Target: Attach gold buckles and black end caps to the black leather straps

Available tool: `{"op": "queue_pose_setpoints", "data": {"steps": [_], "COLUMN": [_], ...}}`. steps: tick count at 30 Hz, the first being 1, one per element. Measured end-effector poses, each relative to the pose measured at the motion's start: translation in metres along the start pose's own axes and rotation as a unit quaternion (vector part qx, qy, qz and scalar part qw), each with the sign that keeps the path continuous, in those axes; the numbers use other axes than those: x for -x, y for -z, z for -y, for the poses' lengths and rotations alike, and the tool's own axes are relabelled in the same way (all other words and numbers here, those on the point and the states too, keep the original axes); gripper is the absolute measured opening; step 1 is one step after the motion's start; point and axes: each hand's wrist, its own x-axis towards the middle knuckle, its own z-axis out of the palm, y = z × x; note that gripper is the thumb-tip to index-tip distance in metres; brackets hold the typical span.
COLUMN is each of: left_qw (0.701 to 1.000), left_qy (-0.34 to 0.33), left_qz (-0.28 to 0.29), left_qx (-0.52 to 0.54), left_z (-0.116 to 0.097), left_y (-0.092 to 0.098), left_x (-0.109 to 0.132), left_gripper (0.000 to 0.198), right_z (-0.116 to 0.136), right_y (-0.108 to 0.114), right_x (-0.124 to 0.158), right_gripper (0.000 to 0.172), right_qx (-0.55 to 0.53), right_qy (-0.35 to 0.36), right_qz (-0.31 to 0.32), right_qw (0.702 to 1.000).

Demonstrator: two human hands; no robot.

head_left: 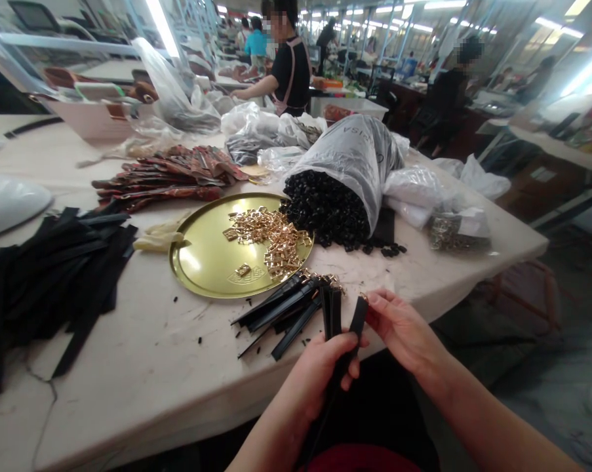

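My left hand (318, 367) is closed around several black straps (332, 311) in front of the table edge, their upper ends pointing up. One strap (358, 318) stands apart from the bunch, with a small gold fitting (363, 297) at its tip. The fingers of my right hand (398, 321) pinch that tip; they partly hide the fitting. Just beyond, finished-looking black straps (280, 311) with gold ends lie in a pile. A round gold tray (200, 219) holds many loose gold rectangular fittings (259, 226).
Small black pieces (325, 210) spill from a grey plastic bag (355, 147). Long black strips (44, 275) cover the table's left side. Brown patterned pieces (172, 174), a pale yellow glove (158, 237) and a bag of metal parts (457, 229) lie around. A person (293, 72) works across the table.
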Motion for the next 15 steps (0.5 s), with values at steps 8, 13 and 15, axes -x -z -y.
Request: {"op": "queue_pose_setpoints", "data": {"steps": [8, 13, 15], "left_qw": [0.987, 0.964, 0.971], "left_qy": [-0.046, -0.154, -0.154], "left_qz": [-0.048, -0.092, -0.072], "left_qx": [-0.149, -0.195, -0.167], "left_z": [-0.003, 0.008, 0.007], "left_y": [-0.002, -0.001, -0.002], "left_x": [0.002, 0.002, 0.006], "left_gripper": [0.023, 0.021, 0.023], "right_z": [-0.01, -0.022, -0.02], "right_y": [-0.002, -0.005, -0.006], "right_x": [0.009, 0.018, 0.023], "right_gripper": [0.018, 0.02, 0.021], "right_qx": [0.049, 0.165, 0.183], "right_qy": [0.031, 0.082, 0.085], "right_qz": [0.006, 0.024, 0.045], "right_qw": [0.998, 0.983, 0.978]}}
